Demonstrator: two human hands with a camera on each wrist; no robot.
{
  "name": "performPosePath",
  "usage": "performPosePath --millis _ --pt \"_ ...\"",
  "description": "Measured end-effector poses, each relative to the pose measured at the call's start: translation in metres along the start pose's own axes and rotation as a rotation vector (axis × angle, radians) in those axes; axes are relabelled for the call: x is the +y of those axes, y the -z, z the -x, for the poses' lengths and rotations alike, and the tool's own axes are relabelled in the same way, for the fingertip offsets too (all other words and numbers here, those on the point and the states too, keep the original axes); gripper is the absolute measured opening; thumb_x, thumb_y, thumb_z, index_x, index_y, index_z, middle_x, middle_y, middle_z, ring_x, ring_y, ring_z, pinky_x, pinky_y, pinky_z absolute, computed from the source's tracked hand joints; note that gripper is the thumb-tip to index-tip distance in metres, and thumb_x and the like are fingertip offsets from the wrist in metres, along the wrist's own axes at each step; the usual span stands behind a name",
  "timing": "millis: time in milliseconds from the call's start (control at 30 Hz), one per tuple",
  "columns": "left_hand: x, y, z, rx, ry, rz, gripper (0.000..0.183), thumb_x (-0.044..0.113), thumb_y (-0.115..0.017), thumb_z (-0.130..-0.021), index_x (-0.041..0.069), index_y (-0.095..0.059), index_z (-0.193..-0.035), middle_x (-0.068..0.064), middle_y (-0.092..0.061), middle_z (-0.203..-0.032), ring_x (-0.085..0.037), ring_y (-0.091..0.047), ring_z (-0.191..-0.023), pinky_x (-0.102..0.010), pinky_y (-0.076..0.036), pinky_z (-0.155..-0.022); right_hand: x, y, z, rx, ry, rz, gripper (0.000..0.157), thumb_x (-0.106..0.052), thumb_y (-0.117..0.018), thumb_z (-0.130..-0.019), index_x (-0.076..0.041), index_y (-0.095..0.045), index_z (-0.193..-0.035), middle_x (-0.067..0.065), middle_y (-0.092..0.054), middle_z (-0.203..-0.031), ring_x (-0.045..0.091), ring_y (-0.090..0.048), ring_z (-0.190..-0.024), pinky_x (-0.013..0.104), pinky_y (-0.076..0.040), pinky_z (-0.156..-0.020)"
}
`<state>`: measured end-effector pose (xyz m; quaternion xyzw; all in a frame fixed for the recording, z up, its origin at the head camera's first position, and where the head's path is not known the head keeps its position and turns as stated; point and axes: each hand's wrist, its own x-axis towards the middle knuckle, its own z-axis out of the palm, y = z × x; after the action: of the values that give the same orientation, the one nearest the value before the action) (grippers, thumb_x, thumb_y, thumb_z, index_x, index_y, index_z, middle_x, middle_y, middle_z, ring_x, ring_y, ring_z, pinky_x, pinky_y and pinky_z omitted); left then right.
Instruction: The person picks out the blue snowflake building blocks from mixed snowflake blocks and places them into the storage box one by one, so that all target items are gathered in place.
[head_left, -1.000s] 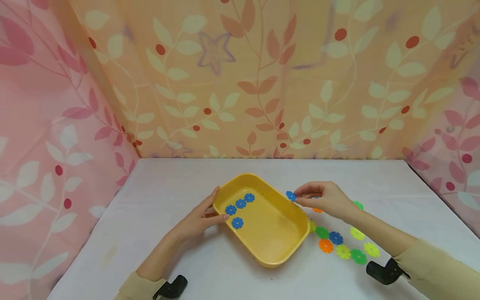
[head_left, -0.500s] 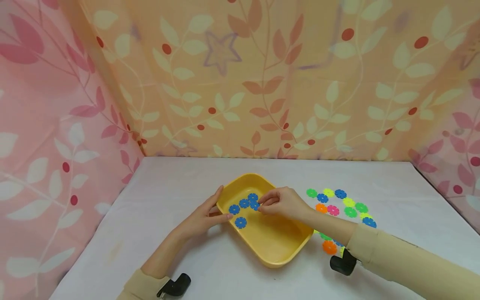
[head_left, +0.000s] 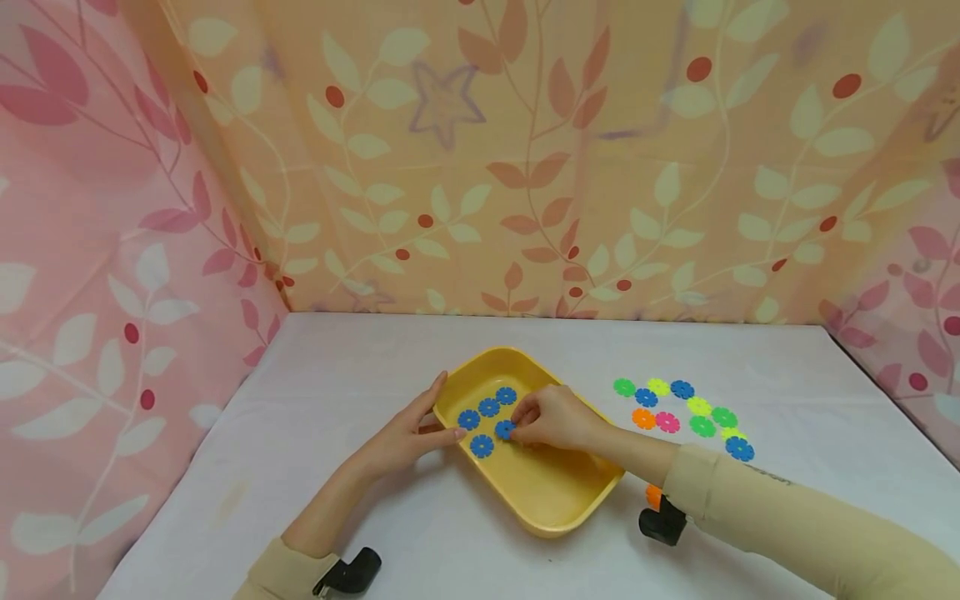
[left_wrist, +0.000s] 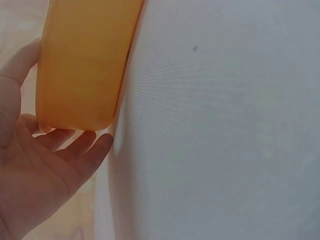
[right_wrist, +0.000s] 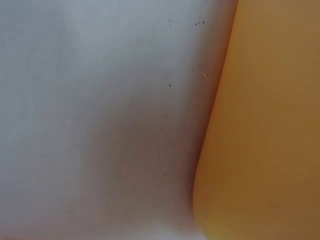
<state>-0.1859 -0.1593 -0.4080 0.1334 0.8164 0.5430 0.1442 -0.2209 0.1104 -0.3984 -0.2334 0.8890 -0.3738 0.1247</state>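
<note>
Blue disc (head_left: 503,430) is pinched by the right hand (head_left: 557,418) inside the tray (head_left: 551,487), four loose discs (head_left: 489,407) lying left of or beyond that grip, toward the left hand (head_left: 396,440) clasping the tray.

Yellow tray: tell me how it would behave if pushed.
The tray would probably slide rather than tip, being broad and low. Its smooth, plastic-looking walls suggest it is stiff and fairly light for its size. The blue discs lying flat inside might shift if pushed abruptly.
</note>
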Motion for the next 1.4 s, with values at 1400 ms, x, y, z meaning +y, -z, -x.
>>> performPosePath --millis 1400 --pt "0.0 0.0002 0.0004 -0.006 -0.004 0.017 0.098 0.039 -0.075 -0.085 0.025 -0.011 -0.158 -0.002 -0.016 -0.161 -0.026 -0.05 -0.128 -0.047 -0.034 -0.109 0.0006 -0.0003 0.0004 -0.005 -0.005 -0.025 0.026 -0.016 -0.08 -0.08 -0.004 -0.072 -0.101 -0.006 -0.067 -0.076 0.007 -0.062 -0.071 0.021 -0.052 -0.069"
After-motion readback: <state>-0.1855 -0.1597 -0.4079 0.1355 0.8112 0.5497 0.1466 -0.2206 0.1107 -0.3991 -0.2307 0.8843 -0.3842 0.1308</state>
